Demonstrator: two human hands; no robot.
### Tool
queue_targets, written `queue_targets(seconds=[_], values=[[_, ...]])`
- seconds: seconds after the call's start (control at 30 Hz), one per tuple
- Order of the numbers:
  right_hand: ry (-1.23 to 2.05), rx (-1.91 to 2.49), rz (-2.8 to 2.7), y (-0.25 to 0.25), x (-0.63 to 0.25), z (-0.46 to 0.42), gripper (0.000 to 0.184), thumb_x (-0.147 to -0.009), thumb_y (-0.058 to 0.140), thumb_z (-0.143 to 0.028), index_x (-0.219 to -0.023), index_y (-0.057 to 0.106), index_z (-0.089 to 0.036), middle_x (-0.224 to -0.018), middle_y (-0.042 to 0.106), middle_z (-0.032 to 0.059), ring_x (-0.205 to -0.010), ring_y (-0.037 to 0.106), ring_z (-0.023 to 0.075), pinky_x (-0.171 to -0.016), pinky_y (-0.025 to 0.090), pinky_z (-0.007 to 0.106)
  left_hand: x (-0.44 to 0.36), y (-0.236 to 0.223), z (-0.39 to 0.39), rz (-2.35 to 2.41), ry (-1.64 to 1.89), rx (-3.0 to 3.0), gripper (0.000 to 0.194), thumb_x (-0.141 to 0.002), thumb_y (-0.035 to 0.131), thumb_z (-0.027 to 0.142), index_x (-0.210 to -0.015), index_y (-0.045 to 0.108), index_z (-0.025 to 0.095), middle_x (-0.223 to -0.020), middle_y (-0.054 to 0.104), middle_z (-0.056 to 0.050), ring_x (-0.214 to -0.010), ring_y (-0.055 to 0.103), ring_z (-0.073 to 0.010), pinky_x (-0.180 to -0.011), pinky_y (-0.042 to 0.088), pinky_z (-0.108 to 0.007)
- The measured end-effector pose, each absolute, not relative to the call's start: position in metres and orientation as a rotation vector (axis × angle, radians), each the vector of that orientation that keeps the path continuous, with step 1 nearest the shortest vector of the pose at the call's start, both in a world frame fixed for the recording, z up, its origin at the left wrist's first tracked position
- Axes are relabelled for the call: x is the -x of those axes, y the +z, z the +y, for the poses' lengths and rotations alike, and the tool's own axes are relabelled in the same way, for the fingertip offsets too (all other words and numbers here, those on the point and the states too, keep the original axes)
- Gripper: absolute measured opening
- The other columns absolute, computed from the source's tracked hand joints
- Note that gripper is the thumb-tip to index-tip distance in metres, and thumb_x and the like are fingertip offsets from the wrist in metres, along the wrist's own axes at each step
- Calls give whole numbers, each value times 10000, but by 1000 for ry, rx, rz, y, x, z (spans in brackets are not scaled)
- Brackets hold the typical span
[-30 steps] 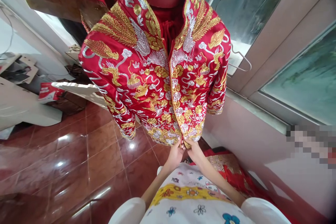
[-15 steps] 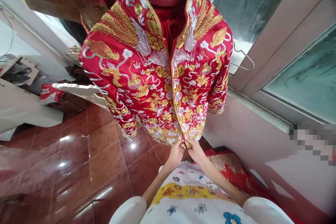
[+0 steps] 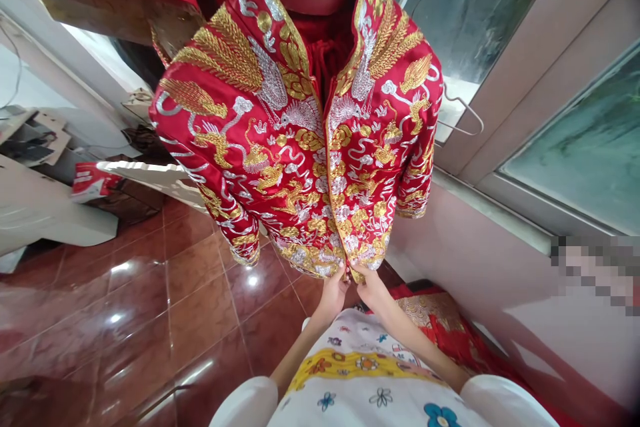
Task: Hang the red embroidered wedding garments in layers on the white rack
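A red jacket (image 3: 300,140), thick with gold and silver embroidery, hangs upright in front of me with its front opening down the middle. My left hand (image 3: 334,292) pinches the bottom hem of the jacket's left front panel. Close beside it, my right hand (image 3: 371,288) pinches the hem of the right front panel. Both hands meet at the lower end of the opening, fingers closed on the cloth.
Glossy red floor tiles (image 3: 165,320) spread to the left. A pale wall (image 3: 480,273) and window frame (image 3: 505,120) run along the right, with a wire hanger (image 3: 463,113) by the glass. Red embroidered cloth (image 3: 440,330) lies at lower right. White boxes (image 3: 35,207) sit at left.
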State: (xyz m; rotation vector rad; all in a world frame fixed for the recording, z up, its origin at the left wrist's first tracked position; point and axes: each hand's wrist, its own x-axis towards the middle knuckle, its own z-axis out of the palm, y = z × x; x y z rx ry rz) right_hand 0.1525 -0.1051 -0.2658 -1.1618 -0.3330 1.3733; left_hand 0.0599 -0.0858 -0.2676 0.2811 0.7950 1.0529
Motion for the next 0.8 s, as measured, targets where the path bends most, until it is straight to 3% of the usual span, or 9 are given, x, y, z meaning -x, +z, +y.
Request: queue_targets(seconds=[0.2, 0.27, 0.37, 0.43, 0.5, 0.63, 0.8], values=[[1344, 1242, -434, -266, -155, -106, 156, -833, 588, -260, -910, 619, -129, -961, 635, 46, -882, 597, 153, -806, 485, 357, -56, -272, -89, 827, 1123, -339, 431, -663, 740, 248, -1068, 593, 243, -1009, 652, -24, -914, 601, -165, -760, 465, -276], [1324, 1271, -449, -262, -156, -107, 128, -717, 656, -130, -843, 657, -145, -914, 662, 31, -891, 596, 161, -863, 457, 349, -56, -272, -90, 831, 1122, -341, 434, -667, 738, 254, -1074, 588, 245, -1018, 652, -29, -924, 600, -172, -790, 468, -297], [1295, 1303, -436, -253, -156, -109, 385, -476, 607, 74, -748, 708, -180, -833, 691, 5, -893, 592, 169, -960, 376, 280, -56, -266, -90, 820, 1123, -337, 376, -666, 736, 274, -1017, 605, 234, -978, 657, -34, -915, 598, -174, -832, 461, -315], [1284, 1304, -398, -247, -154, -109, 443, -412, 555, 104, -711, 715, -181, -814, 694, -2, -892, 589, 166, -984, 346, 249, -56, -260, -90, 812, 1131, -351, 335, -652, 743, 278, -955, 612, 220, -928, 654, -33, -886, 596, -168, -813, 464, -301], [1294, 1276, -338, -242, -150, -109, 398, -423, 569, 71, -698, 709, -180, -821, 693, 4, -879, 593, 162, -954, 379, 246, -56, -253, -88, 838, 1126, -369, 309, -624, 756, 280, -882, 604, 201, -819, 634, -16, -776, 586, -141, -711, 469, -261], [1380, 1161, -179, -235, -143, -105, 110, -559, 662, -165, -668, 666, -174, -729, 674, 29, -685, 612, 169, -738, 503, 311, -55, -241, -86, 898, 1080, -380, 309, -592, 764, 280, -794, 554, 178, -641, 520, 46, -519, 455, -64, -498, 377, -204], [1418, 1076, -39, -234, -142, -101, 213, -510, 720, -208, -705, 643, -168, -712, 670, 20, -620, 609, 173, -635, 514, 317, -56, -234, -87, 895, 1052, -408, 296, -637, 730, 302, -703, 475, 166, -586, 416, 73, -446, 321, -24, -428, 257, -183]])
